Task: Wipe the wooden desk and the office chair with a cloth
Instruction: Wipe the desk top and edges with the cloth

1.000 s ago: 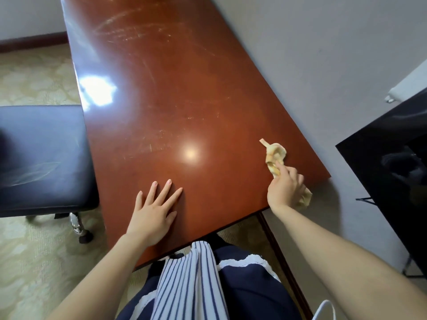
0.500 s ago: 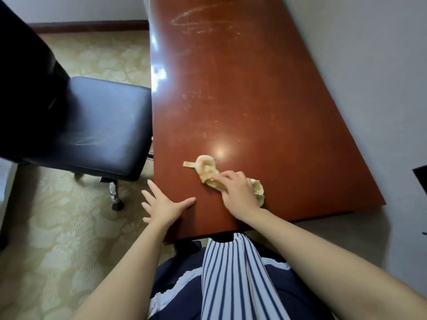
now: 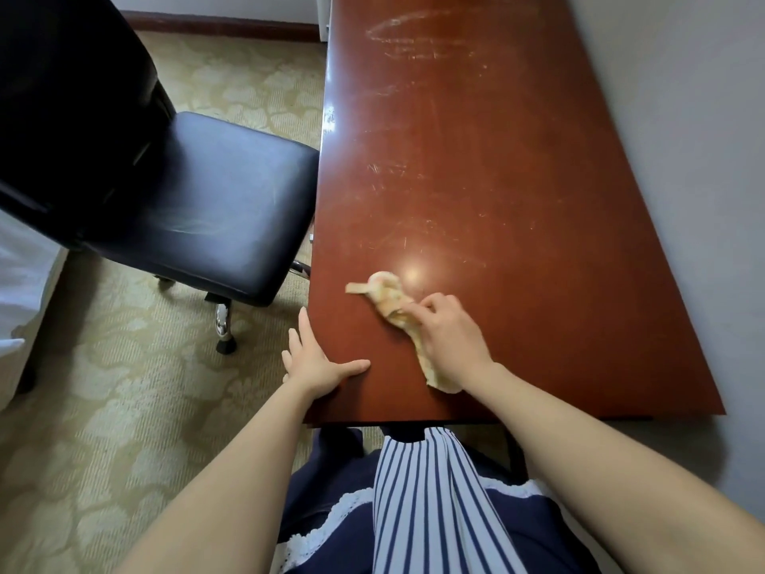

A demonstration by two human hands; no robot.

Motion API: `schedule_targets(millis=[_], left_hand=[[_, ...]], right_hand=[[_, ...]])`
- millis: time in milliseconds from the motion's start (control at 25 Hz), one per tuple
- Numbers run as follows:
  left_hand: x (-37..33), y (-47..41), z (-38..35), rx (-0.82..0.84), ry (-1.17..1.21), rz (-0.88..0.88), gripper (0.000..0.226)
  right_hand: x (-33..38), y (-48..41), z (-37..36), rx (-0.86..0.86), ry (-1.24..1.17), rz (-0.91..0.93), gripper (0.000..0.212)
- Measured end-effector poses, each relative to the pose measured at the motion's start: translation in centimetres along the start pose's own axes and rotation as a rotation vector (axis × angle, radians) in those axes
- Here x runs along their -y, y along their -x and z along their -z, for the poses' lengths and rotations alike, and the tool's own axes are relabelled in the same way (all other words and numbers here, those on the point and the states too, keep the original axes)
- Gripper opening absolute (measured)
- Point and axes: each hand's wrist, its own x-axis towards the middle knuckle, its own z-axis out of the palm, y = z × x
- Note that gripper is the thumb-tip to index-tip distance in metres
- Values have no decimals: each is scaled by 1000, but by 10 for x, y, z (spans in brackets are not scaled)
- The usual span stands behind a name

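A long reddish-brown wooden desk [image 3: 476,167] runs away from me, its top scratched and glossy. My right hand [image 3: 449,337] presses a crumpled yellow cloth [image 3: 389,294] onto the near part of the desktop, fingers curled over it; the cloth's tail sticks out under my wrist. My left hand [image 3: 316,358] rests on the desk's near left corner, fingers straight along the left edge and thumb lying on the top. A black office chair [image 3: 198,200] stands left of the desk, its seat close to the desk's edge.
A grey wall [image 3: 695,159] runs along the desk's right side. Patterned beige carpet [image 3: 103,408] covers the floor on the left. The chair's chrome leg and castor [image 3: 225,337] stand near my left hand. Something white [image 3: 20,292] sits at the far left edge.
My right hand has swept the cloth from the desk's right edge leftwards to the near middle. My left hand has slid from flat on the top to the left corner edge.
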Motion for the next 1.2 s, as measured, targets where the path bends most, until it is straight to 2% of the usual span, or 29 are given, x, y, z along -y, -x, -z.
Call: schedule_targets(millis=[120, 240, 400, 480, 560, 680, 880, 1000, 1120, 1200], left_hand=[[-1, -2, 0, 10, 6, 6, 138], [0, -3, 0, 28, -18, 4, 138], [-3, -5, 2, 49, -45, -8, 139], [-4, -5, 2, 56, -50, -10, 140], [-6, -5, 4, 62, -54, -2, 141], [-11, -7, 5, 76, -76, 20, 144], [-20, -14, 9, 111, -76, 57, 151], [-25, -23, 16, 133, -76, 54, 149], [-41, -37, 20, 146, -120, 101, 145], [-50, -45, 21, 134, -123, 140, 144]], right_hand=[[-55, 5, 16, -91, 12, -330, 42], [-103, 14, 38, -160, 42, -621, 45], [-121, 11, 48, -223, -18, -870, 46], [-106, -3, 42, -234, -28, -886, 48], [-82, -20, 34, -185, -10, -783, 49], [-37, -42, 16, -45, 10, -516, 47], [40, -62, -15, 70, -62, -45, 31], [49, -65, -19, 184, -67, 137, 37], [37, -69, -14, 247, 26, 332, 48], [31, -80, -11, 276, 65, 388, 50]])
